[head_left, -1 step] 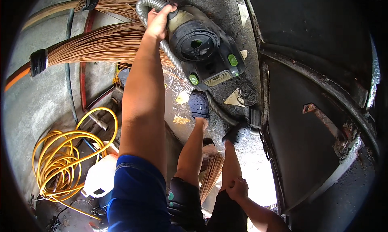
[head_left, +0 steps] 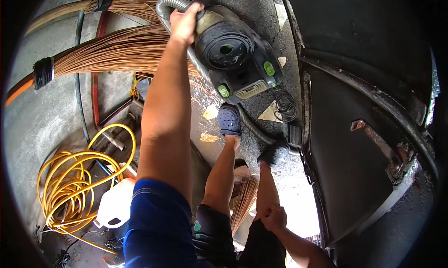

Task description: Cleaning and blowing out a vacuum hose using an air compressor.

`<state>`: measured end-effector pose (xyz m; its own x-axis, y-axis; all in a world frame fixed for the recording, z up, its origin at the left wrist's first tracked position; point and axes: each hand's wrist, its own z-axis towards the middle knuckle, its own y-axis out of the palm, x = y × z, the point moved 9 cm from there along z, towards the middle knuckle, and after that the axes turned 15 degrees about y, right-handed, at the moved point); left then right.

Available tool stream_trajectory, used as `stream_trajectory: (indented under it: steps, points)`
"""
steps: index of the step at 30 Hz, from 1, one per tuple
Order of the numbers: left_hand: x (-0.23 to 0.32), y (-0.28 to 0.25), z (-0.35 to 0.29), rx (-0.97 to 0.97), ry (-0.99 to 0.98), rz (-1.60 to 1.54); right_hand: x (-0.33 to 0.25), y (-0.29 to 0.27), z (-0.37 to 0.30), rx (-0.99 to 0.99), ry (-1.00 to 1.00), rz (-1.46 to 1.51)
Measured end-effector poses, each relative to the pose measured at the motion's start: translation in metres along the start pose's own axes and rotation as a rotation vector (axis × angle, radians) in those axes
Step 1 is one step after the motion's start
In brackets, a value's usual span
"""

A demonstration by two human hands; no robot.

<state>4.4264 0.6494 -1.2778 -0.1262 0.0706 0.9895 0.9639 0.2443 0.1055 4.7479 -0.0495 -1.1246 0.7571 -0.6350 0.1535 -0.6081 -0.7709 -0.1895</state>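
While the left hand [head_left: 183, 26] reaches far forward, its fingers close around the cuff end of a ribbed grey hose [head_left: 163, 9], right where it meets the vacuum cleaner [head_left: 242, 69]! And there's the machine itself, sitting at the upper middle on the dark ground [head_left: 266, 17], its round black opening facing up, green buttons [head_left: 269, 68] to either side of its front panel. A firm hold on the rigid cuff is the one to want here, I'd say, since the ribbed part would likely flex and waste the effort; keeping the wrist in line with the cuff should spare the arm too. Now to the right hand [head_left: 274, 218], down on the right leg [head_left: 264, 195], fingers curled in, nothing visible in them, though how tightly they bend I cannot tell. A second hand on the body would probably steady it better than this one-armed stretch! Underfoot, the left clog [head_left: 228, 120] stands just beside the front edge, and the right one [head_left: 275, 153] is by a length of dark hose [head_left: 254, 128], a spot to watch for the footing. Over on the left, a twig broom [head_left: 112, 53] reaches in behind the forearm, and a yellow hose [head_left: 65, 188] lies coiled beside a white jug [head_left: 116, 201]
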Motion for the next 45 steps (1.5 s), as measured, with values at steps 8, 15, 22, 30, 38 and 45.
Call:
stream_trajectory:
  steps: [8, 15, 22, 30, 38, 45]
  points:
    - [0.032, -0.006, -0.016, 0.478, 0.135, 0.915, -0.005, 0.001, -0.001, 0.034, 0.027, -0.019]
    - [-0.005, -0.002, 0.003, 0.016, -0.028, 0.029, -0.009, 0.002, -0.001, -0.018, 0.057, -0.056]
    - [-0.007, 0.010, -0.004, -0.222, -0.059, -0.135, -0.009, -0.002, -0.002, 0.027, 0.016, -0.040]
    - [0.020, -0.010, -0.012, 0.254, 0.048, -0.133, -0.005, 0.004, 0.001, 0.040, 0.041, -0.005]
    - [0.047, -0.002, -0.002, 0.299, 0.491, 0.616, -0.002, 0.007, 0.005, 0.014, 0.057, -0.056]
    - [0.058, 0.000, -0.004, 0.314, 0.459, 0.775, -0.012, -0.001, 0.002, -0.011, 0.092, -0.081]
